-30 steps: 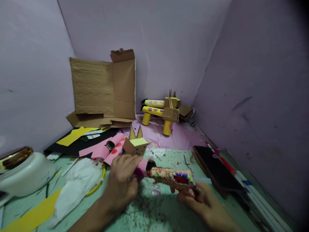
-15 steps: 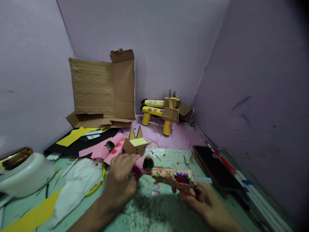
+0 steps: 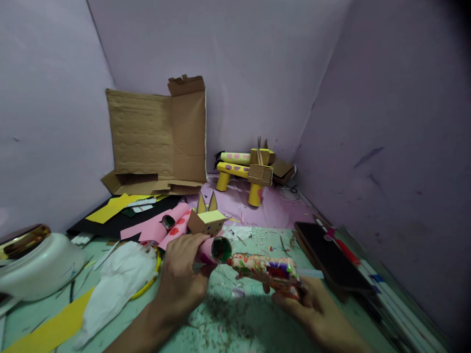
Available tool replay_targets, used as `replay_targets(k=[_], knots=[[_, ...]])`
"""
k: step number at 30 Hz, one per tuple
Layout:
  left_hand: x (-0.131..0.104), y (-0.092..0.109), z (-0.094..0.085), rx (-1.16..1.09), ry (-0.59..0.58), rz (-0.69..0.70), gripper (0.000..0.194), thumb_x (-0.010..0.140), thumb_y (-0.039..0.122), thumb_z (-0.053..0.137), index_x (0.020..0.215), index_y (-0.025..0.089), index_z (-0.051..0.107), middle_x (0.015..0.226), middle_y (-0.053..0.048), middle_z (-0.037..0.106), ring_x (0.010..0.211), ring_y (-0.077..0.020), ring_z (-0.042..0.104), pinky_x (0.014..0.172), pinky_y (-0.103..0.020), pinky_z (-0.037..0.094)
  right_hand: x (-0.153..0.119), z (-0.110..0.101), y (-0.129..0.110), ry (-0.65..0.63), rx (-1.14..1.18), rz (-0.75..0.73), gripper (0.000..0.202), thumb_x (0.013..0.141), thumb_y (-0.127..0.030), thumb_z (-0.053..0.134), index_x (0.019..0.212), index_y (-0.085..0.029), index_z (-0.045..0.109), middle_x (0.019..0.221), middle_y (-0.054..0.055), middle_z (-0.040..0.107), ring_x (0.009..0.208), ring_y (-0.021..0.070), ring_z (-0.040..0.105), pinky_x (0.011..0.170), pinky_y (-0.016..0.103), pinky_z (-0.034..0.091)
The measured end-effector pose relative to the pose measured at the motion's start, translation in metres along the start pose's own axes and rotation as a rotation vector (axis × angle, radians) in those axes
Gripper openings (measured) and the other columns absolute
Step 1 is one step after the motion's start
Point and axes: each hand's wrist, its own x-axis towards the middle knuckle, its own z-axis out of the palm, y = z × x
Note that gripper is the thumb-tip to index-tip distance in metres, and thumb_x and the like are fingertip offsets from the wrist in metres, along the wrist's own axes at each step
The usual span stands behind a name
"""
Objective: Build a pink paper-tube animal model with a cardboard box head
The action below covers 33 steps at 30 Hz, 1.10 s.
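My left hand (image 3: 186, 272) is closed around a pink paper tube (image 3: 212, 250) whose open end faces right and shows a dark, greenish inside. In my right hand (image 3: 309, 301) is a colourfully patterned hot glue gun (image 3: 267, 268), gripped by its handle, with a clear glue stick (image 3: 309, 273) poking out at the back. The gun's nozzle sits close to the tube's rim; whether they touch I cannot tell. Just behind my left hand stands a small box head with pointed ears (image 3: 208, 220), beside pink rolled paper pieces (image 3: 172, 225).
Two yellow spotted cardboard animals (image 3: 245, 169) stand at the back. An opened cardboard box (image 3: 158, 135) leans on the wall. At right lie a dark phone (image 3: 329, 252) and several pens (image 3: 382, 284). Crumpled white tissue (image 3: 121, 274) and a white pot (image 3: 40, 267) are at left.
The pink tube has turned slightly in my left hand and shifted a little left, its open end showing more. The glue gun has stayed nearly still.
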Motion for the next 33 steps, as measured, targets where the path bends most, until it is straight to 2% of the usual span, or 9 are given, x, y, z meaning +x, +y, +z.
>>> replay_targets(k=[5, 11, 19, 23, 30, 33], knots=[[0.000, 0.002, 0.000, 0.032, 0.002, -0.039, 0.029, 0.074, 0.020, 0.061, 0.101, 0.017, 0.053, 0.095, -0.009, 0.062, 0.089, -0.0259, 0.056, 0.078, -0.042, 0.041, 0.000, 0.000, 0.002, 0.004, -0.008, -0.020, 0.021, 0.068, -0.037, 0.064, 0.072, -0.016, 0.069, 0.066, 0.003, 0.060, 0.065, 0.0190, 0.055, 0.063, 0.030, 0.047], [0.000, 0.003, 0.000, 0.008, 0.029, -0.064, 0.033, 0.067, 0.009, 0.059, 0.098, 0.018, 0.053, 0.094, -0.008, 0.060, 0.088, -0.0254, 0.054, 0.076, -0.041, 0.041, 0.000, 0.001, -0.001, 0.002, 0.026, -0.007, 0.022, 0.067, -0.037, 0.065, 0.073, -0.016, 0.069, 0.069, 0.004, 0.061, 0.069, 0.0205, 0.057, 0.065, 0.031, 0.048], [0.002, 0.004, 0.000, 0.019, 0.081, -0.031, 0.039, 0.063, 0.004, 0.057, 0.099, 0.016, 0.050, 0.096, -0.010, 0.059, 0.090, -0.0269, 0.053, 0.078, -0.044, 0.041, -0.001, 0.000, -0.001, -0.073, 0.002, 0.006, 0.023, 0.070, -0.038, 0.063, 0.079, -0.017, 0.070, 0.061, 0.001, 0.057, 0.061, 0.0170, 0.052, 0.059, 0.027, 0.047], [0.003, 0.006, -0.001, 0.030, 0.095, -0.015, 0.038, 0.064, 0.003, 0.057, 0.099, 0.017, 0.050, 0.095, -0.010, 0.059, 0.089, -0.0266, 0.052, 0.078, -0.044, 0.040, -0.001, -0.001, -0.001, -0.082, -0.025, -0.005, 0.022, 0.071, -0.037, 0.063, 0.074, -0.017, 0.069, 0.064, 0.002, 0.058, 0.060, 0.0159, 0.051, 0.055, 0.025, 0.045], [0.004, 0.010, -0.002, 0.073, 0.134, 0.034, 0.038, 0.066, 0.002, 0.054, 0.101, 0.016, 0.048, 0.096, -0.011, 0.059, 0.089, -0.0264, 0.052, 0.076, -0.043, 0.041, -0.002, -0.001, -0.006, -0.095, -0.046, 0.017, 0.025, 0.070, -0.042, 0.064, 0.072, -0.018, 0.071, 0.063, 0.002, 0.061, 0.060, 0.0175, 0.054, 0.057, 0.027, 0.047], [0.005, 0.011, -0.002, 0.090, 0.140, 0.045, 0.038, 0.065, 0.000, 0.053, 0.100, 0.015, 0.048, 0.096, -0.012, 0.060, 0.090, -0.0266, 0.052, 0.076, -0.043, 0.041, -0.003, 0.000, -0.009, -0.090, 0.008, 0.020, 0.023, 0.069, -0.042, 0.067, 0.072, -0.019, 0.071, 0.066, 0.003, 0.064, 0.062, 0.0187, 0.056, 0.063, 0.030, 0.049]])
